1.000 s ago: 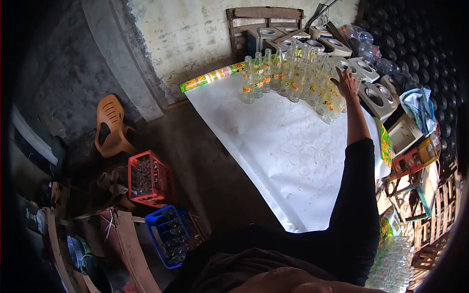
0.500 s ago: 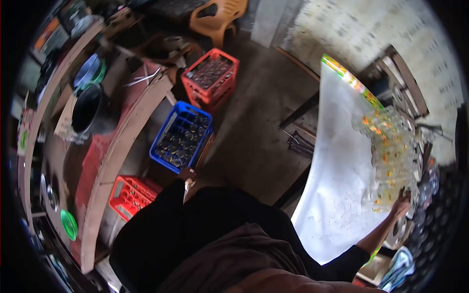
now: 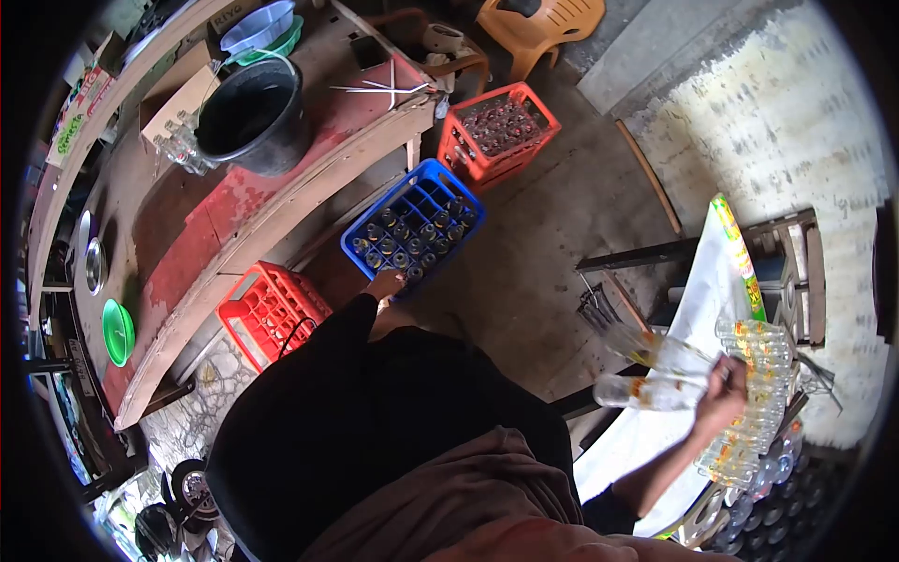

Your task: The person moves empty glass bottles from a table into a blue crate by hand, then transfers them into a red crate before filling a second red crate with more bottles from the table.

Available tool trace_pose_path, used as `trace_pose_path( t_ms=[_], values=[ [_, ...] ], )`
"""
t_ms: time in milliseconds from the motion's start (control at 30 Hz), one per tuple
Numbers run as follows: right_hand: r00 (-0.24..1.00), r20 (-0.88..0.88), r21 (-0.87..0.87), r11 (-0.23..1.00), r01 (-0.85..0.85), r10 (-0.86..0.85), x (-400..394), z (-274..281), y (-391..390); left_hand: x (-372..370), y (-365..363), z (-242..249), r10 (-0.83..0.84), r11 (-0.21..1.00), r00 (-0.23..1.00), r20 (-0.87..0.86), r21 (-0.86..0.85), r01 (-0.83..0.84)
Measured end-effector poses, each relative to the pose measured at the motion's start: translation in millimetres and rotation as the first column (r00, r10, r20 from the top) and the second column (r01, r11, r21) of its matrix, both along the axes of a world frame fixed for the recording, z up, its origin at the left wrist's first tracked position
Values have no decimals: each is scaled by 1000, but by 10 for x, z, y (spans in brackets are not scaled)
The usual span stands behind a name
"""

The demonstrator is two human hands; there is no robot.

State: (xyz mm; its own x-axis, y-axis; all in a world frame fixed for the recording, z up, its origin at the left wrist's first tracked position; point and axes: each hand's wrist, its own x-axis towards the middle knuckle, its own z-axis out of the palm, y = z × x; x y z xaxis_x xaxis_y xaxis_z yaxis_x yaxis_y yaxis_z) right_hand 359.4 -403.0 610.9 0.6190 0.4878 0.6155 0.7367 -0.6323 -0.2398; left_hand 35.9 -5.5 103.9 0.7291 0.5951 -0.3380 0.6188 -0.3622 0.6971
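Observation:
Several clear glass bottles [image 3: 646,391] with yellow-orange labels hang from my right hand [image 3: 721,391], which is closed around their necks. They fan out to the left over the white-topped table [image 3: 688,318]. A row of similar bottles [image 3: 760,375] lies along the table's right side, beside that hand. My left hand [image 3: 385,282] is closed at the near rim of a blue crate [image 3: 351,251], its fingers over the edge close to the bottles inside. Upright glass bottles [image 3: 401,232] fill much of the crate; some compartments at its far side hold none.
A red crate [image 3: 265,332] stands left of my body, and stacked red crates with bottles [image 3: 501,131] stand beyond the blue one. On the wooden counter [image 3: 201,245] are a black bucket [image 3: 286,131] and a green basin [image 3: 118,332]. An orange chair [image 3: 543,28] stands at the back.
My right hand has lifted several bottles from the row and moved left with them. The view has turned, while my left hand stays at the blue crate's near rim.

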Motion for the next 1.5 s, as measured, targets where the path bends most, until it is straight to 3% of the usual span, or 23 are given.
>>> trace_pose_path(
  t_ms=[33,67,133,200,267,433,600,733,800,833,867,933,967,1033,1067,1133,1167,1267,1500],
  values=[
    [993,-87,52,995,-80,84,-144,-81,375,-75,77,3,-10,1000,999,-49,9,11],
    [982,-178,-5,998,-68,66,-219,-207,633,-184,147,-36,2,1000,999,-49,-2,-2],
    [994,-84,-118,989,-86,76,-383,-503,1240,-468,293,-152,42,997,996,-74,74,-37],
    [977,-138,-159,970,-181,160,-595,-704,1813,-769,452,-75,99,995,993,-65,-5,-99],
    [947,-159,-115,948,-297,278,-732,-1002,2318,-1117,616,-204,117,987,991,-69,119,-108],
    [914,-238,-130,922,-364,327,-906,-1914,3300,-1726,763,12,349,937,934,-72,43,-347],
    [840,-296,-117,855,-505,455,-1054,-2582,4017,-2312,520,-248,528,849,846,-81,13,-528],
    [747,-333,-86,770,-632,576,-982,-3055,4469,-2586,106,-138,574,819,815,-86,42,-572],
    [726,-358,-153,730,-666,587,-946,-3239,4640,-2679,-99,-225,662,723,725,-193,-92,-685],
    [718,-367,-213,698,-684,592,-929,-3313,4743,-2690,-169,-99,600,785,778,-187,-48,-617],
    [705,-375,-209,686,-697,602,-921,-3385,4829,-2636,-274,18,671,712,697,-253,-41,-701],
    [661,-345,-286,596,-750,666,-912,-3494,5007,-3049,-649,-1010,728,604,663,-172,-295,-740],
    [646,-308,-303,572,-762,698,-897,-3594,5099,-2965,-702,-825,739,590,649,-179,-292,-753],
    [631,-354,-347,530,-774,690,-866,-3775,5276,-2656,-802,-83,776,586,584,-238,-73,-807],
    [631,-391,-393,498,-773,670,-855,-3866,5350,-2644,-897,-135,782,573,571,-250,-72,-816],
    [604,-398,-401,462,-791,690,-835,-4055,5499,-2613,-1145,-361,870,432,459,-178,-174,-885],
    [602,-380,-408,457,-790,702,-829,-4152,5559,-2585,-1232,-395,862,414,453,-228,-200,-888],
    [579,-363,-414,430,-802,730,-823,-4382,5718,-2319,-1269,38,854,435,461,-240,-155,-887],
    [669,-465,-580,371,-725,581,-902,-4678,5989,-2105,-1381,232,873,378,408,-268,-157,-912]
  ],
)
